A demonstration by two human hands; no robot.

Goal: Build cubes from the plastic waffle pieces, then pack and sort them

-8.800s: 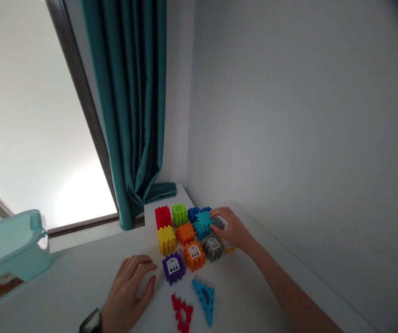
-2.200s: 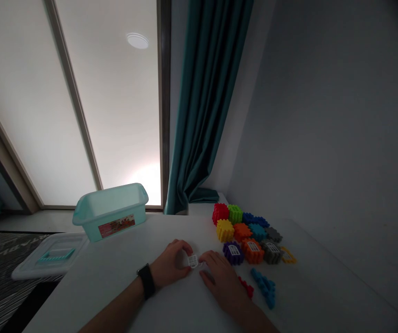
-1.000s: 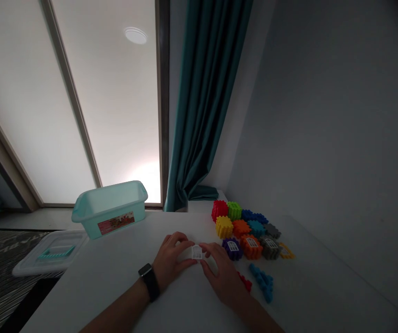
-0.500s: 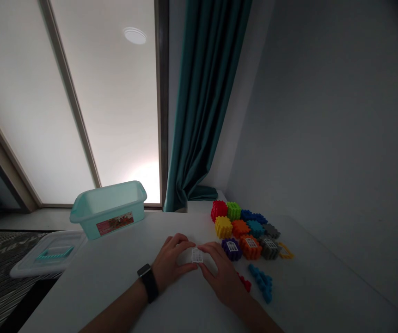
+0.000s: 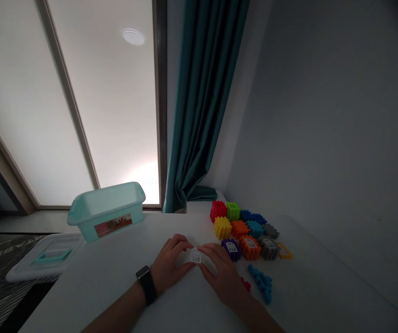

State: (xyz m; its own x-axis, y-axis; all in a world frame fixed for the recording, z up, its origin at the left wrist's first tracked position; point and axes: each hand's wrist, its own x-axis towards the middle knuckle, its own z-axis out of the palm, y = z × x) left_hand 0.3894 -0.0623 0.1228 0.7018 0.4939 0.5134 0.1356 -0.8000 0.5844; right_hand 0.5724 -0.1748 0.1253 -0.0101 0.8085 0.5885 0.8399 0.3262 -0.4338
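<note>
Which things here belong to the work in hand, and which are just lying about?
In hand:
white window piece, between left hand and right hand
probably related, bearing similar windows: purple block, windowed orange block, windowed grey block

Lying about:
teal tub
clear lid
blue triangular piece

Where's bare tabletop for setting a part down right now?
Bare table lies between the mint bin and the left hand, and between the bin and the red block. Another patch lies right of the blue triangular piece. It's crowded from the red block to the yellow frame, and between the hands, which hold the white window piece.
</note>
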